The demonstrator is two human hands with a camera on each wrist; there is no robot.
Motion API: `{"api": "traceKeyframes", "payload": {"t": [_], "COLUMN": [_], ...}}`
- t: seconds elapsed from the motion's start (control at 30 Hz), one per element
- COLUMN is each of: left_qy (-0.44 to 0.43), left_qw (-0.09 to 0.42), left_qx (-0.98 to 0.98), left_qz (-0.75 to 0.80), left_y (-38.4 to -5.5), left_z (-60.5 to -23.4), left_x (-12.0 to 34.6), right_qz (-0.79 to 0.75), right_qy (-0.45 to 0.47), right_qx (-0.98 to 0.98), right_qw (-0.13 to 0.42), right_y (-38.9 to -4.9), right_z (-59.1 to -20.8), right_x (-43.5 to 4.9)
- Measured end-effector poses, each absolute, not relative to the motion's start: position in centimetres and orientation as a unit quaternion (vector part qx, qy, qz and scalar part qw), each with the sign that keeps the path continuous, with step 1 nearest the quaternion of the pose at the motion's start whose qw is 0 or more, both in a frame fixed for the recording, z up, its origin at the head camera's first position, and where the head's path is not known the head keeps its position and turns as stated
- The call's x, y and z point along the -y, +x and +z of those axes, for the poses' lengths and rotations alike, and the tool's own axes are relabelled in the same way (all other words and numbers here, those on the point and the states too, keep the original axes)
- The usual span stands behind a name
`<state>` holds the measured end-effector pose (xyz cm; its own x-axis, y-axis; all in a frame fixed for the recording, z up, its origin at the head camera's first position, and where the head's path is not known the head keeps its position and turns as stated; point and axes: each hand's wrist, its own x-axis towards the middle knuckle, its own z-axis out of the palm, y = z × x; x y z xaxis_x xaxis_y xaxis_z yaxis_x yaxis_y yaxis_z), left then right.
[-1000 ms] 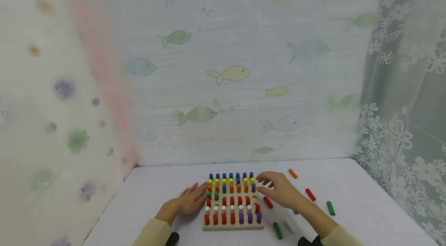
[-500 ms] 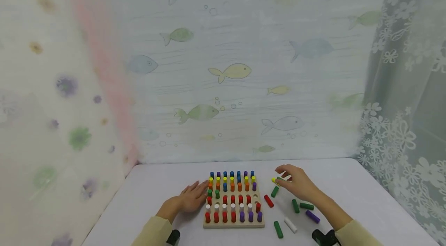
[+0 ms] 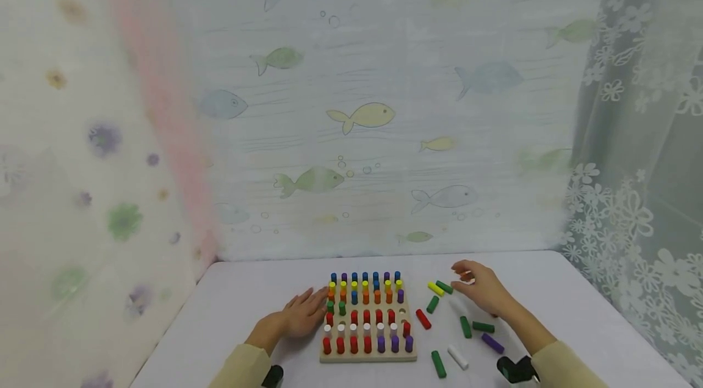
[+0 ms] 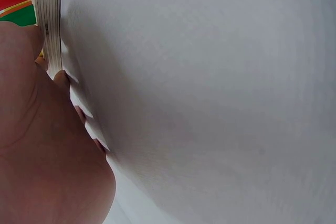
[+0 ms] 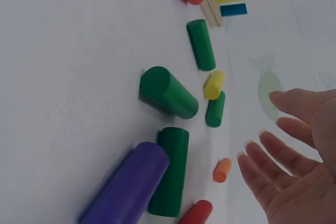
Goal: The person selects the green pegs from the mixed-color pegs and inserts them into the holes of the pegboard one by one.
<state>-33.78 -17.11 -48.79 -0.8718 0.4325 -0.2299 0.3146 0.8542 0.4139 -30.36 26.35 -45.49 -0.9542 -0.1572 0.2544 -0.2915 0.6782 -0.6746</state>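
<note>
A wooden pegboard (image 3: pixel 368 359) with rows of coloured pegs stands on the white table. My left hand (image 3: pixel 301 315) lies flat at its left side, fingertips against the board's edge; in the left wrist view that hand (image 4: pixel 47 140) is beside the board's layered side (image 4: pixel 48 19). Over the right part of the table my right hand (image 3: pixel 480 287) hovers with loosely bent fingers, holding nothing. Just left of it lie a yellow peg (image 3: pixel 436 288) and a green peg (image 3: pixel 445 287). In the right wrist view an orange peg (image 5: pixel 222 170) lies near the fingertips.
Loose pegs lie right of the board: a red peg (image 3: pixel 423 318), a white peg (image 3: pixel 457 357), a purple peg (image 3: pixel 492 342) and several green pegs (image 3: pixel 438 363). A fish-patterned curtain (image 3: pixel 373 193) hangs behind the table. Black wrist cameras (image 3: pixel 516 370) sit at both sleeves.
My right hand has moved right from the board's edge, past the yellow peg, uncovering it and several green pegs. It now covers the orange peg in the head view. My left hand stays put.
</note>
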Motion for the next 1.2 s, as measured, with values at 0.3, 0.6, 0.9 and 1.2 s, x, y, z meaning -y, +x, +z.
{"api": "traceKeyframes", "payload": {"t": [0.3, 0.6, 0.9, 1.2], "left_qy": [0.197, 0.200, 0.195, 0.199], "left_qw": [0.163, 0.164, 0.158, 0.161], "left_qx": [-0.948, -0.946, -0.946, -0.947], "left_qz": [0.191, 0.196, 0.205, 0.194], "left_y": [-34.1, -34.9, -35.4, -35.2], "left_z": [-49.3, -50.4, -51.2, -51.0], "left_x": [17.2, 17.5, 17.6, 17.6], "right_qz": [0.395, 0.396, 0.391, 0.382], "right_qy": [0.070, 0.049, 0.034, 0.032], "right_qx": [0.915, 0.917, 0.920, 0.923], "right_qw": [0.041, 0.023, 0.023, 0.027], "right_y": [-31.6, -32.3, -32.8, -33.0], "right_z": [-47.0, -47.7, -48.0, -48.3], "right_x": [-26.6, -26.4, -25.9, -25.6]}}
